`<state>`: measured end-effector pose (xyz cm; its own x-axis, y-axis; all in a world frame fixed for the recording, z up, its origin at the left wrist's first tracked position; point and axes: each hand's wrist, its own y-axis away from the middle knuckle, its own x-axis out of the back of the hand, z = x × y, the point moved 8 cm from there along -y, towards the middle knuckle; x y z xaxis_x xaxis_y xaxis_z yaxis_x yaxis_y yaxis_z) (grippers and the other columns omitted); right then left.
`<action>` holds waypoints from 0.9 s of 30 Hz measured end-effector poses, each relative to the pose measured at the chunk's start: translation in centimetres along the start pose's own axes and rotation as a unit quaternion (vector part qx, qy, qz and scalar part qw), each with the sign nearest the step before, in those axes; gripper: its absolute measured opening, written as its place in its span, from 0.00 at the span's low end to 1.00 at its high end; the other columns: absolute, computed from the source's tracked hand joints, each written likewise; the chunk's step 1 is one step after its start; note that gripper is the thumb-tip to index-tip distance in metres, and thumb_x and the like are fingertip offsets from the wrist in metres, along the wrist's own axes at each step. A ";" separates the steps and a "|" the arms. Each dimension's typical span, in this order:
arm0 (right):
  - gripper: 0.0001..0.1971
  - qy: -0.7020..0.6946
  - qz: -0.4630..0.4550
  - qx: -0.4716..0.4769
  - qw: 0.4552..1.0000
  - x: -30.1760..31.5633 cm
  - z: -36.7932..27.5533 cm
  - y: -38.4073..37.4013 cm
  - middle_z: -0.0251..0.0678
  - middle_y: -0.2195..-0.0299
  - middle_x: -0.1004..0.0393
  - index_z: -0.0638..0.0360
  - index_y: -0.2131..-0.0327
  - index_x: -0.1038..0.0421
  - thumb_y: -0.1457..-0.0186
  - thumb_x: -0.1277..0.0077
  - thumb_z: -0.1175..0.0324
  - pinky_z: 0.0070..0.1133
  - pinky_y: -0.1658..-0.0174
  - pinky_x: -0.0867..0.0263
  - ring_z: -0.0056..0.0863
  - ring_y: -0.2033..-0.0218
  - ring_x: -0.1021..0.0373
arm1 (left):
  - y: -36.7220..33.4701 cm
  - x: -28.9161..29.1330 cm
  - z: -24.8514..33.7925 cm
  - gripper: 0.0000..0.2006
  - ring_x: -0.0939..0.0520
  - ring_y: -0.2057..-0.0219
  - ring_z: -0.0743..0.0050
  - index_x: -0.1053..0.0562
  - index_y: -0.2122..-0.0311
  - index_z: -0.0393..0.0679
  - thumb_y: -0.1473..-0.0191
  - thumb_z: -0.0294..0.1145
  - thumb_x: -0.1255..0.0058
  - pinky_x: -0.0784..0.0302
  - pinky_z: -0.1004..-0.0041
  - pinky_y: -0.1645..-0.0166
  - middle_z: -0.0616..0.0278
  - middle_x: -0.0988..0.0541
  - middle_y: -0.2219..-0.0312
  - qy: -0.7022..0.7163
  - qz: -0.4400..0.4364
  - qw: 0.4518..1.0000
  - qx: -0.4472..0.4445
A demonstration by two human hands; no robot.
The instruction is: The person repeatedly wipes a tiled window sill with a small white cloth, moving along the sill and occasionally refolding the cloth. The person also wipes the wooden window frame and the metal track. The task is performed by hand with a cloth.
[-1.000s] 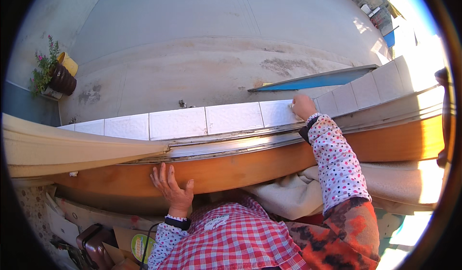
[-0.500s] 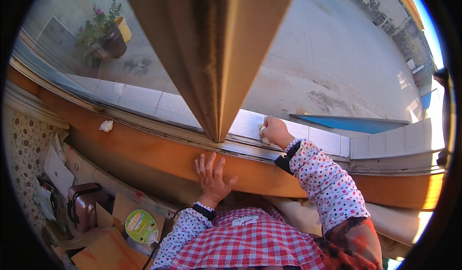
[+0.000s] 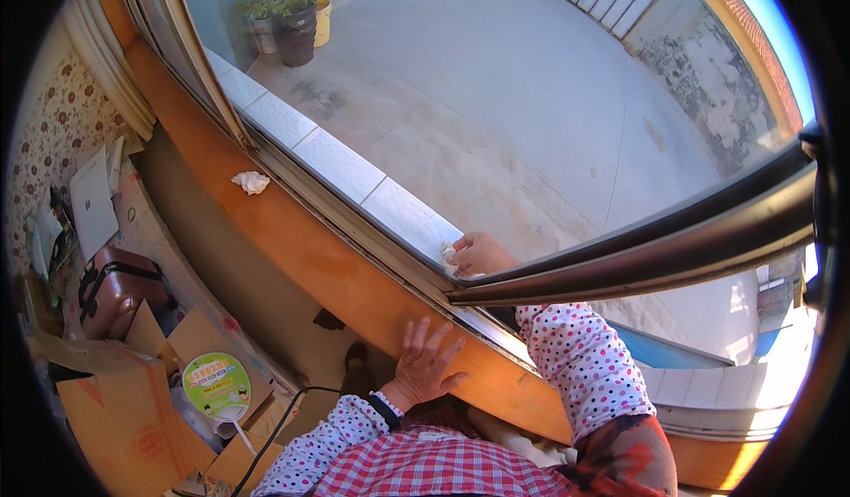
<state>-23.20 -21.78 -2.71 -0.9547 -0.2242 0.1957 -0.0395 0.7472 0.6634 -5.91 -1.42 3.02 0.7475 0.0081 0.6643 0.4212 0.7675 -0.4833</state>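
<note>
My right hand (image 3: 482, 254) is closed around a crumpled white tissue (image 3: 449, 256) and presses it on the white tiled ledge (image 3: 341, 162) outside the window. That forearm, in a polka-dot sleeve, passes behind the dark metal window frame (image 3: 637, 258), which hides the wrist. My left hand (image 3: 423, 366) lies on the orange-brown wooden sill (image 3: 310, 271), fingers spread, holding nothing. Farther left on the sill sits a second crumpled tissue (image 3: 251, 182).
Metal window tracks (image 3: 354, 222) run between sill and ledge. At lower left are an open cardboard box (image 3: 124, 408), a green round hand fan (image 3: 217, 386) and a brownish-pink case (image 3: 124, 293). Potted flowers (image 3: 297, 32) stand in the yard outside.
My view has turned, so the window frame now slants off to the right. My right hand, still gripping the tissue, is closer to the frame's base and partly beyond it. The left hand stays on the sill.
</note>
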 end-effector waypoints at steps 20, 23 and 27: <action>0.10 0.474 -0.051 0.549 0.687 -10.0 -14.4 -5.8 0.43 0.67 0.27 0.53 0.56 0.20 0.41 0.43 0.70 0.33 0.59 0.28 0.44 0.64 0.26 | 1.0 -1.4 -0.6 0.27 0.43 0.31 0.47 0.33 0.37 0.61 0.33 0.64 0.59 0.47 0.42 0.30 0.58 0.35 0.34 0.018 0.005 0.999 0.031; 0.13 0.414 0.084 0.493 0.760 -6.5 -19.3 -9.0 0.41 0.67 0.27 0.51 0.56 0.18 0.45 0.41 0.74 0.32 0.61 0.27 0.40 0.64 0.26 | 0.8 -1.1 -0.5 0.27 0.43 0.31 0.46 0.32 0.37 0.62 0.33 0.64 0.59 0.47 0.41 0.30 0.58 0.35 0.34 0.010 0.012 1.000 0.027; 0.13 0.436 0.061 0.551 0.709 -7.0 -19.1 -6.1 0.39 0.67 0.27 0.50 0.56 0.19 0.44 0.41 0.75 0.31 0.62 0.27 0.40 0.65 0.26 | 0.7 -1.2 -0.7 0.27 0.43 0.31 0.44 0.31 0.37 0.62 0.33 0.64 0.59 0.47 0.41 0.30 0.59 0.35 0.34 0.013 0.004 1.000 0.021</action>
<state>-10.62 -36.73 5.64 -0.4449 -0.0582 0.8937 -0.6371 0.7219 -0.2701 -6.22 -1.35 1.50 0.7637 -0.0014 0.6456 0.3935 0.7939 -0.4636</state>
